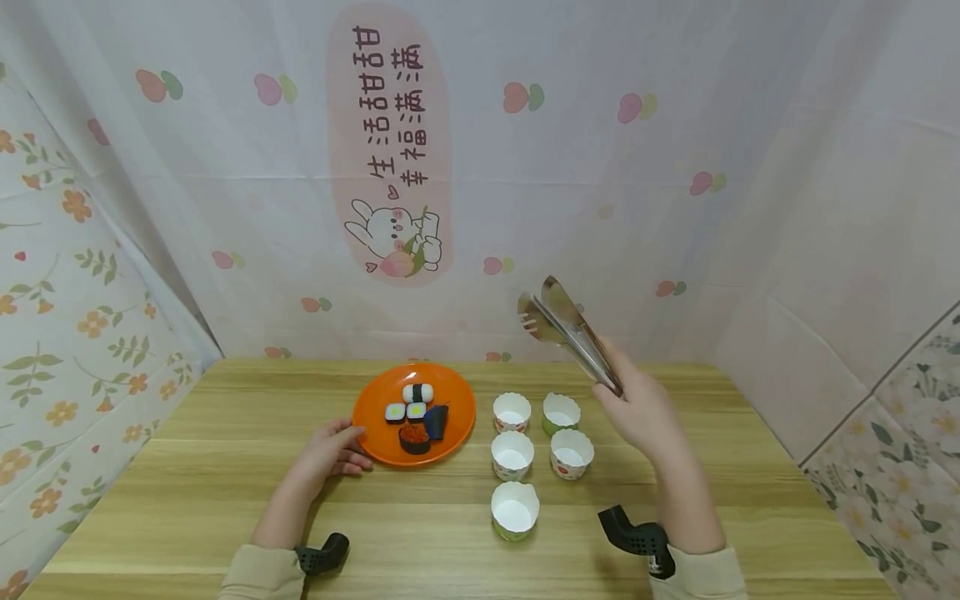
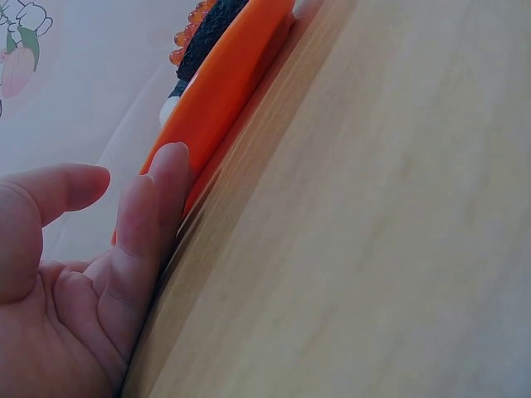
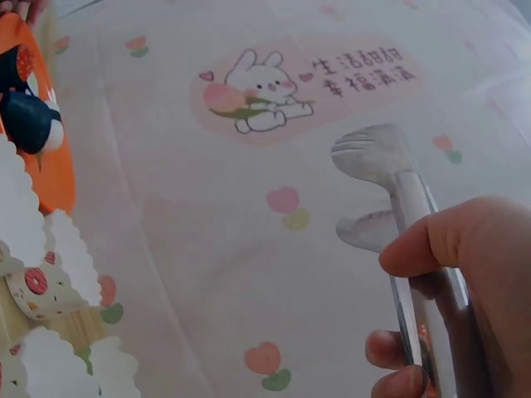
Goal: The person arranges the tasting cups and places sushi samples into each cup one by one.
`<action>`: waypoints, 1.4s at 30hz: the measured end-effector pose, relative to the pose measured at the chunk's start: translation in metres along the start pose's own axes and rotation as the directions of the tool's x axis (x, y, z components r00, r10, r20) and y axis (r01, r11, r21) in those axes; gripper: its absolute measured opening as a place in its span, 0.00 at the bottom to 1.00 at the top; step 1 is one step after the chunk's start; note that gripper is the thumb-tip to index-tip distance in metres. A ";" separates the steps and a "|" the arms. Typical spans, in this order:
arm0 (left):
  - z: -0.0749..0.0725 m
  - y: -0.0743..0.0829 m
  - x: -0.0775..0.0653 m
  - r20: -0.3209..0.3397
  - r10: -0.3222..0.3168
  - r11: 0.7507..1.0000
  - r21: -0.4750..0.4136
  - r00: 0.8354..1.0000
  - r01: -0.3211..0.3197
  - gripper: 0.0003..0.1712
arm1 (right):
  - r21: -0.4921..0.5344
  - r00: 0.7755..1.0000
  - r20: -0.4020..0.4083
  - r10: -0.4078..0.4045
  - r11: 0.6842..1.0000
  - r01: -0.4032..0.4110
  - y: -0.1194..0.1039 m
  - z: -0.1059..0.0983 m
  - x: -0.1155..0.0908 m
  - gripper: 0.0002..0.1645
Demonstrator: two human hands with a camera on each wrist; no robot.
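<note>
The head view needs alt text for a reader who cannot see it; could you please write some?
A person's right hand holds metal tongs raised above a wooden table, while the left hand touches the edge of an orange plate bearing five sushi-like pieces. Between the hands stand five paper cups; a patterned curtain hangs behind.

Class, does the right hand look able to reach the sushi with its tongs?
Probably yes: the right hand holds the tongs higher than the intervening paper cups, and nothing covers the sushi.
</note>
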State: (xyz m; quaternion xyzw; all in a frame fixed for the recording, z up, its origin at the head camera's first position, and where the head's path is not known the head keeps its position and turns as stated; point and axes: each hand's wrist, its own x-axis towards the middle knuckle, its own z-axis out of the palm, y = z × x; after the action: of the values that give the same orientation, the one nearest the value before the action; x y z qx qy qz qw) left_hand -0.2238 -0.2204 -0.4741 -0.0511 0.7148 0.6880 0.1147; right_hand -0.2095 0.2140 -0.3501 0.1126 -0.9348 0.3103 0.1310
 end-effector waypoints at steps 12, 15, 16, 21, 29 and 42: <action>0.000 0.001 0.001 0.000 -0.005 1.000 -0.005 1.000 0.005 0.29 | -0.071 0.996 0.080 -0.043 0.996 0.049 -0.017 0.016 0.003 0.47; -0.001 0.001 0.001 0.005 -0.001 1.000 -0.010 1.000 0.001 0.29 | -0.079 0.994 0.108 -0.022 0.996 0.031 -0.023 0.018 0.002 0.45; -0.001 0.001 0.001 0.007 -0.001 1.000 -0.010 1.000 0.001 0.29 | -0.083 0.993 0.116 -0.019 0.996 0.029 -0.025 0.019 0.002 0.44; -0.001 0.001 0.002 -0.005 -0.008 1.000 -0.012 1.000 0.008 0.28 | -0.071 0.986 0.158 -0.044 0.996 0.055 -0.034 0.023 -0.001 0.41; 0.000 -0.002 0.004 0.000 -0.004 1.000 0.006 1.000 0.004 0.25 | -0.037 0.963 0.248 -0.105 0.992 0.118 -0.041 0.034 -0.005 0.36; -0.001 -0.001 0.002 0.003 0.000 1.000 0.015 1.000 0.000 0.28 | -0.008 0.944 0.295 -0.147 0.988 0.157 -0.052 0.046 -0.010 0.28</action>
State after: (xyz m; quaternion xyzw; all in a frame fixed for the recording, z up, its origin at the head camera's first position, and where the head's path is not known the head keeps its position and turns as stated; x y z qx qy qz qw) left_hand -0.2257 -0.2208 -0.4758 -0.0493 0.7197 0.6827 0.1159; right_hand -0.1931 0.1470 -0.3600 0.2270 -0.9372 0.2643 0.0159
